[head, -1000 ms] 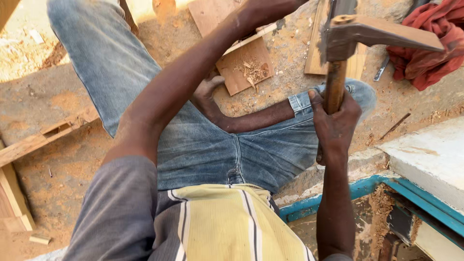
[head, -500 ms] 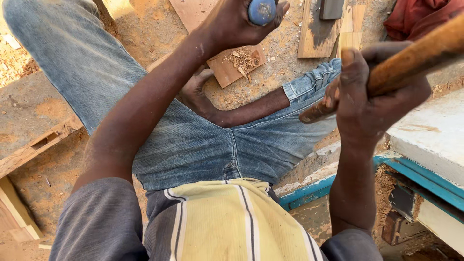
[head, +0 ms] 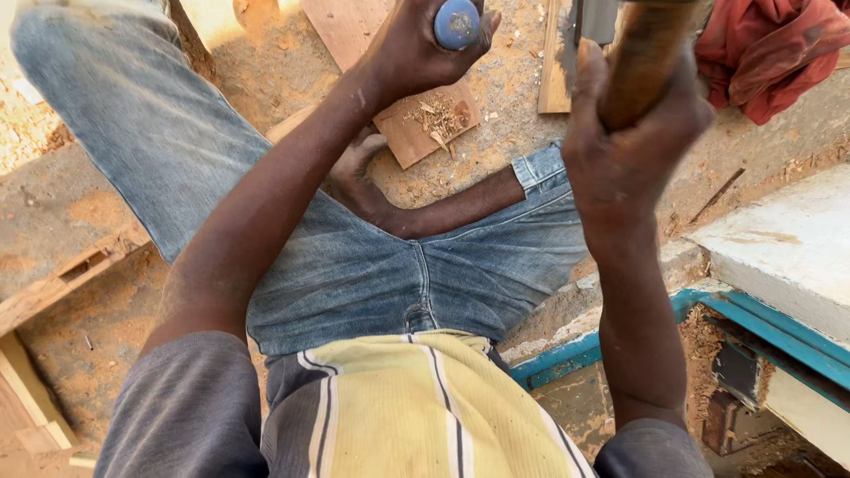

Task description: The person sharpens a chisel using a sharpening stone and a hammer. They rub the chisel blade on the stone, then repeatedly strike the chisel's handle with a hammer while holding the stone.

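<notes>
Gripping a wooden handle (head: 653,62), the right hand (head: 633,133) was closed in a full fist around the shaft, raised close to the camera and blurred, at the upper right of the view. A grey metal head (head: 595,19) showed just left of the handle at the top edge, though how the two joined could not be told. The left hand (head: 416,49) was wrapped tight around a tool with a rounded blue butt (head: 457,23); only the blue end showed above the fingers, and the tool's lower part was hidden by the hand. Just below the left hand lay a small brown board (head: 416,137) on the sandy floor (head: 505,97), with pale wood chips (head: 436,117) heaped on its upper face. A bare foot (head: 354,181) rested just left of the board, touching its lower corner, with the shin running rightward from it to a rolled jeans cuff (head: 538,166). A narrow plank (head: 554,62) stood on the floor to the right of the board, beside the metal head. A red cloth (head: 770,57) lay well right of the board, beyond the right hand. A white slab with a blue edge (head: 779,257) sat to the lower right of the board. The person wore blue jeans (head: 354,274) and a yellow striped shirt (head: 416,416).
</notes>
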